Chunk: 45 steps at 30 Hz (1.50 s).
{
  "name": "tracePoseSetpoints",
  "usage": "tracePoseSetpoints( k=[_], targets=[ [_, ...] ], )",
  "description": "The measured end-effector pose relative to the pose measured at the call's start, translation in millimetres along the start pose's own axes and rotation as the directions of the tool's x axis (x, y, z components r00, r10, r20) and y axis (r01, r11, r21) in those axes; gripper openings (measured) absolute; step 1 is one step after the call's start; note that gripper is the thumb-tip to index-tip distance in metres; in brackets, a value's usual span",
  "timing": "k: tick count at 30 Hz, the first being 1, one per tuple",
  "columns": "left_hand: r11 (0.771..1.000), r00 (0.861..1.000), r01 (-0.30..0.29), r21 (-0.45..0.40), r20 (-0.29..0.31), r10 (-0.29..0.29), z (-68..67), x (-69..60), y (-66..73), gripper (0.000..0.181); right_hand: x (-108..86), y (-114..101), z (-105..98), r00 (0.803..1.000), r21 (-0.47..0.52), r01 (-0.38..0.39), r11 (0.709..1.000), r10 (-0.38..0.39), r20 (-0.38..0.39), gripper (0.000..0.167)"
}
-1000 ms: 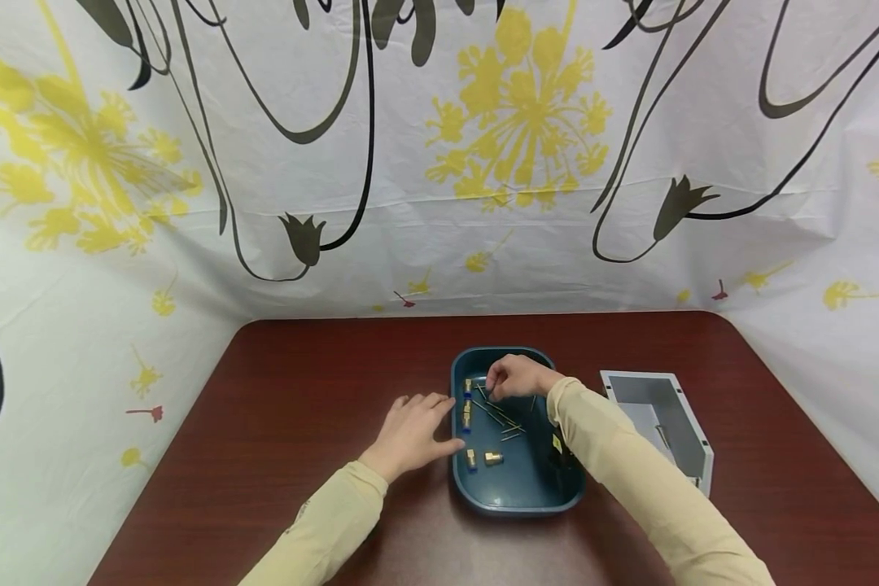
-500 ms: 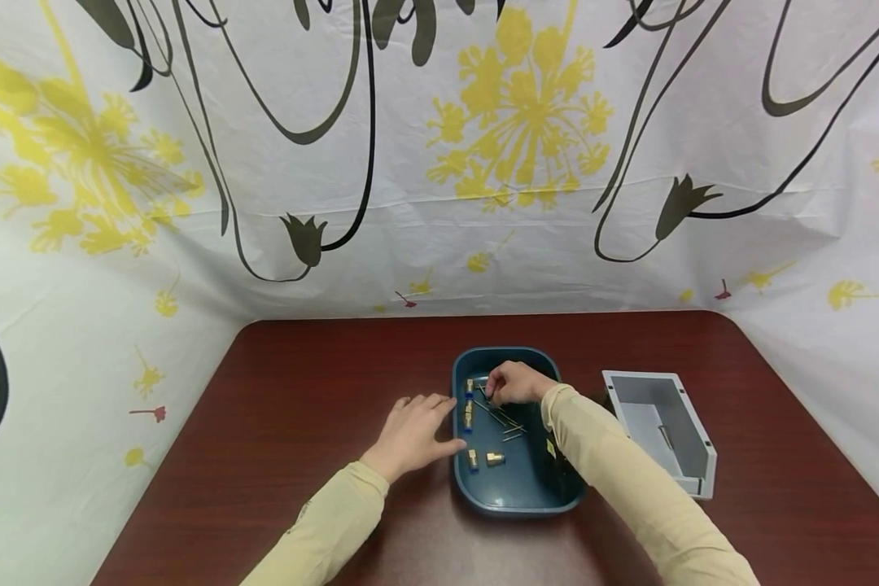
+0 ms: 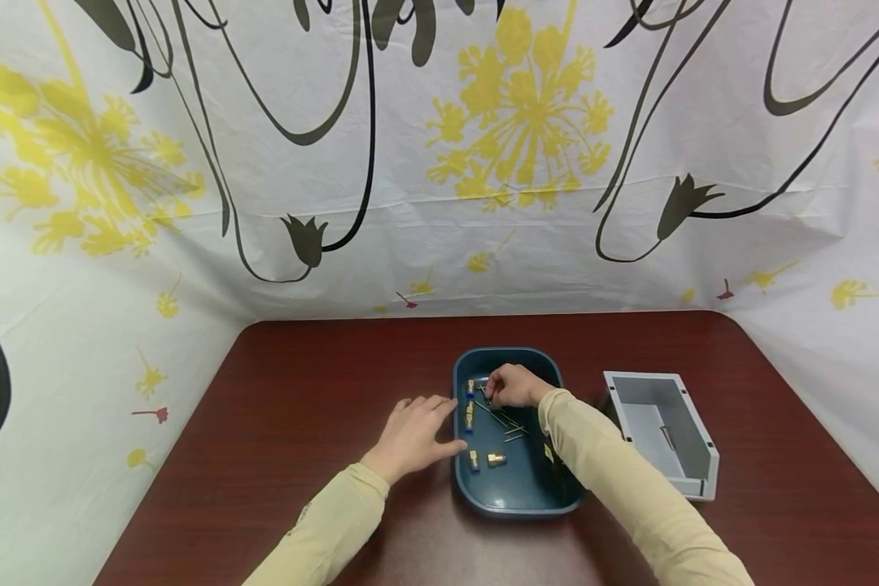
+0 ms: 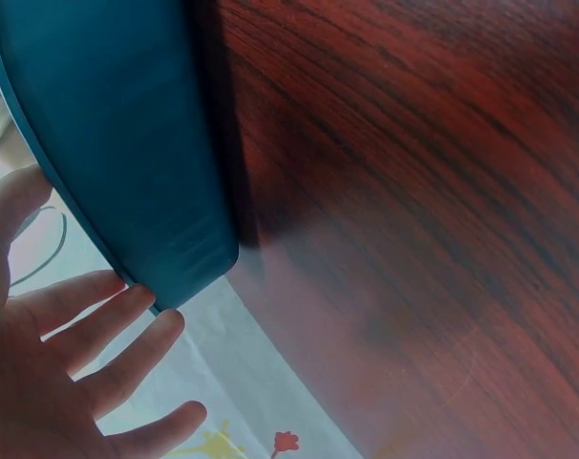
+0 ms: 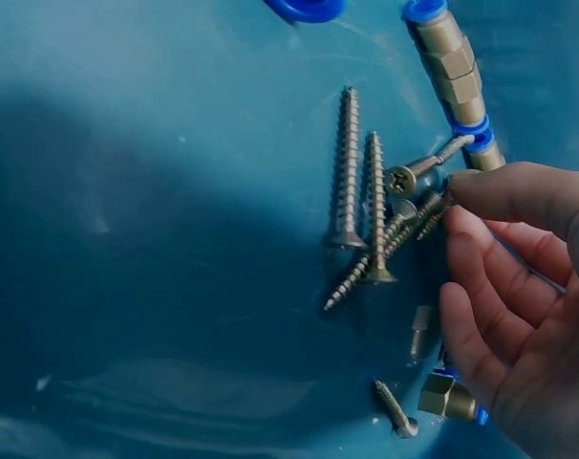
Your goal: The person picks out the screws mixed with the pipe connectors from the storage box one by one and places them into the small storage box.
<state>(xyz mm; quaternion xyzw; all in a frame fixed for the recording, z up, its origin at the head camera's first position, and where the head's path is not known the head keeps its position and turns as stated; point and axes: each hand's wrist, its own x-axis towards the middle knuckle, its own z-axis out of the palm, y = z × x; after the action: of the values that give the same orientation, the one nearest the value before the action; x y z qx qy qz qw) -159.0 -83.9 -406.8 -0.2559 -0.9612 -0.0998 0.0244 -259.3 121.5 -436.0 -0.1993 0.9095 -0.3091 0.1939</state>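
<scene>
My right hand [image 3: 516,386] is inside the blue tray [image 3: 516,492], its thumb and index finger pinching a screw [image 5: 431,218] at the edge of a small pile. Around it in the right wrist view lie more screws [image 5: 348,172], some crossed over each other. Brass fittings with blue ends [image 5: 452,72] rest beside the fingers; another brass fitting [image 5: 447,397] is partly behind the hand. My left hand [image 3: 413,435] is at the tray's left side with fingers spread. In the left wrist view, its thumb and fingertips touch the tray's rim.
To the right of the tray stands a grey open box [image 3: 692,423], with a small metal piece [image 3: 666,438] inside. Both containers sit on a dark red-brown wooden table [image 3: 322,382]. A white patterned cloth [image 3: 403,187] hangs behind the table.
My right hand has shifted slightly down within the tray, and its forearm has moved a little left, showing more of the grey box. The left hand keeps its place.
</scene>
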Motion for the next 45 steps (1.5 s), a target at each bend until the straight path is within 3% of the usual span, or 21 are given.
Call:
tracePoseSetpoints(
  k=[11,26,45],
  targets=[
    [1.0,1.0,0.003,-0.006,0.002,-0.003,-0.3,-0.2,0.6,0.062,1.0,0.6,5.5,1.0,0.002,-0.004,1.0,0.004,0.0,0.01],
    [1.0,1.0,-0.001,0.001,-0.003,0.001,0.2,-0.6,-0.4,0.062,0.0,1.5,7.8,0.998,-0.019,0.057,0.998,-0.057,-0.014,0.007],
    [1.0,1.0,0.0,-0.007,-0.001,0.0,1.3,-0.3,-0.9,0.062,-0.2,2.4,8.4,0.998,-0.002,0.051,0.999,-0.051,-0.024,0.007]
  ],
)
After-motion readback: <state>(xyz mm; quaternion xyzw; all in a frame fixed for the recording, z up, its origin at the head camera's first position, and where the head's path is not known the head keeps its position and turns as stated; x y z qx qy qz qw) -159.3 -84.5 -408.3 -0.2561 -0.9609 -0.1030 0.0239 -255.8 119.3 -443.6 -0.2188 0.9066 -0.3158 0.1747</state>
